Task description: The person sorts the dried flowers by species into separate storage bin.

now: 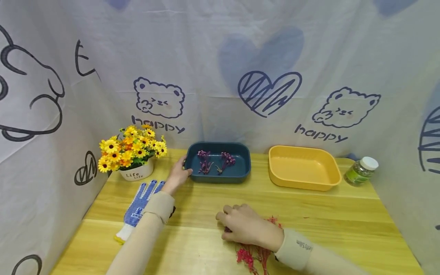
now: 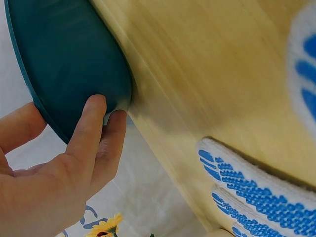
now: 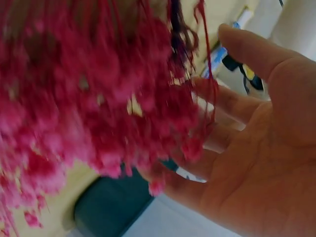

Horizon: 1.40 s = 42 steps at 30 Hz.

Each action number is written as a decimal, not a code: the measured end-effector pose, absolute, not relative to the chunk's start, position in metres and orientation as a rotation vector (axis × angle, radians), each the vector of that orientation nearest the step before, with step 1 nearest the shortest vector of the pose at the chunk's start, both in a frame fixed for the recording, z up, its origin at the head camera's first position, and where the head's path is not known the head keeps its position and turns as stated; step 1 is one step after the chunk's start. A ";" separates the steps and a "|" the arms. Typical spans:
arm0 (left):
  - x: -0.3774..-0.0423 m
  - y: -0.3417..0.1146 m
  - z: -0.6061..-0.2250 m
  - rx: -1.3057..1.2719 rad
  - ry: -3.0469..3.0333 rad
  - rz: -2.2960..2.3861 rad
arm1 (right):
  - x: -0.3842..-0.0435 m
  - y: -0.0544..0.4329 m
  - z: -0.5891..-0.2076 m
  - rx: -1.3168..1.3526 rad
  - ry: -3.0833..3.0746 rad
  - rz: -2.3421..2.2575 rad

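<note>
My left hand (image 1: 177, 175) holds the left end of a dark teal tray (image 1: 220, 178), its fingers set against the tray's wall and rim. Two small sprigs of purple dried flowers (image 1: 227, 160) lie inside. Over the middle of the table, my right hand (image 1: 245, 225) reaches down with bent fingers. A bit of dark purple sprig (image 1: 227, 229) shows under it. In the right wrist view the thumb (image 3: 247, 47) stands apart from the fingers, whose tips are partly hidden by pink-red dried flowers (image 3: 94, 94). More of these flowers (image 1: 245, 256) lie beneath the right wrist.
A yellow tray (image 1: 302, 183) stands to the right of the teal one, with a white-capped jar (image 1: 361, 172) beyond it. At the left are a pot of yellow artificial flowers (image 1: 137, 172) and a blue-and-white work glove (image 1: 137, 206). Printed cloth (image 1: 213, 107) hangs behind the table.
</note>
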<state>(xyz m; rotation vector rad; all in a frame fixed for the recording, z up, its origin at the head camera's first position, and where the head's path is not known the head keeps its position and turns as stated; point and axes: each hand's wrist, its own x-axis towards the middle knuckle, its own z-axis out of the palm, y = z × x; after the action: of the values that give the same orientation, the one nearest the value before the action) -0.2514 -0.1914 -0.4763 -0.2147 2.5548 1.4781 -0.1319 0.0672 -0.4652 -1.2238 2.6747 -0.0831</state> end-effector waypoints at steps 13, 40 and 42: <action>-0.251 -0.192 -0.478 -0.203 2.558 1.493 | -0.115 0.061 -0.483 -1.140 2.767 0.030; -0.252 -0.191 -0.480 -0.203 2.568 1.493 | -0.129 0.090 -0.470 -1.333 2.557 -0.773; -0.252 -0.192 -0.481 -0.198 2.573 1.489 | -0.130 0.090 -0.468 -1.295 2.528 -0.855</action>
<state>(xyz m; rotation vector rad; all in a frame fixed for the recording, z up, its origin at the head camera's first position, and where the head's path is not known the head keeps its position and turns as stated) -0.2522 -0.1919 -0.4806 -0.1975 2.5735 1.4886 -0.1297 0.0904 -0.4681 -1.2946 2.5279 -0.8550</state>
